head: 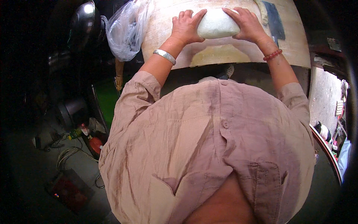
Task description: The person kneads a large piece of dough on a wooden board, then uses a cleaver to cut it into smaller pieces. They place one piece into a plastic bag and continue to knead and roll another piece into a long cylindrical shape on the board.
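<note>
A smooth white lump of what looks like dough (pixel 218 24) lies on a floured wooden board (pixel 165 16) before me. My left hand (pixel 188 26) clasps its left end, thumb along the near edge and fingers spread. On the opposite end, my right hand (pixel 247 25) presses in the same way. Between the hands the lump's top shows; its underside is hidden. Beyond my right hand a strip of dough (pixel 263 16) runs along the board, and beside it lies a cleaver (pixel 274 22) with a dark blade, its handle pointing towards me and partly behind my wrist.
A clear plastic bag (pixel 125 33) hangs at the board's left edge, above a straw broom or brush (pixel 119 74). Metal pans (pixel 84 16) stand in shadow at far left. Cables (pixel 72 152) lie on the floor. To the right, a black-and-white animal (pixel 324 131) is near a bright opening.
</note>
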The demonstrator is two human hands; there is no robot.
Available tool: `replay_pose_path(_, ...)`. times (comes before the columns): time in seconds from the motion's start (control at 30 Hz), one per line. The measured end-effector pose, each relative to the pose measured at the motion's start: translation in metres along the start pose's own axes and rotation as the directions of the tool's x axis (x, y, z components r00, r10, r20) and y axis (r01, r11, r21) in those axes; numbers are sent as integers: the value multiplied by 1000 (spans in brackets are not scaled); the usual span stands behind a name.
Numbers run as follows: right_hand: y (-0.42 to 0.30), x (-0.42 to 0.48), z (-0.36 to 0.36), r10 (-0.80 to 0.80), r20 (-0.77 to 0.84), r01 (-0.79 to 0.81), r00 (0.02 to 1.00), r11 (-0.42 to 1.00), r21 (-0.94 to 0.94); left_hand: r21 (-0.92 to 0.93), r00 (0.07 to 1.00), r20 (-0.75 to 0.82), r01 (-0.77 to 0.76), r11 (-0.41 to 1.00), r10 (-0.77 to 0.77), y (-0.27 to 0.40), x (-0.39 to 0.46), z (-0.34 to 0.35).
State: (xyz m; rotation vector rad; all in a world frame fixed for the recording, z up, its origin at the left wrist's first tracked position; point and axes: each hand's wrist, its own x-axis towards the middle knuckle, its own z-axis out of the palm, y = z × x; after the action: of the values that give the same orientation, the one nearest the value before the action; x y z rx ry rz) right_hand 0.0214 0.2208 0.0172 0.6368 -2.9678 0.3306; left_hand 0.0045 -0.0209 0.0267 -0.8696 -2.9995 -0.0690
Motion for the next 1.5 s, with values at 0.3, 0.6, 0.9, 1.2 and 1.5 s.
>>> replay_pose_path(0.3, 4, -17, 33, 247, 203, -250, 948, 968, -8, -196, 974, 210, 125, 973, -83, 16, 14, 26)
replay_pose_path(0.6, -11, -1, 35, 237, 175, -239, 956, 971, -10, -158, 977, 207, 77, 984, -43, 34, 38, 33)
replay_pose_path(0.9, -2, 6, 38, 232, 191, -241, 954, 970, 25, -175, 984, 169, 80, 981, -50, 34, 39, 33)
replay_pose_path(1.2, 10, -25, 38, 342, 188, -356, 921, 933, 45, -158, 955, 267, 175, 972, -128, 3, 7, 28)
replay_pose_path(1.5, -1, -45, 48, 326, 15, -324, 945, 930, 176, -191, 954, 240, 227, 955, -179, -7, -1, 35)
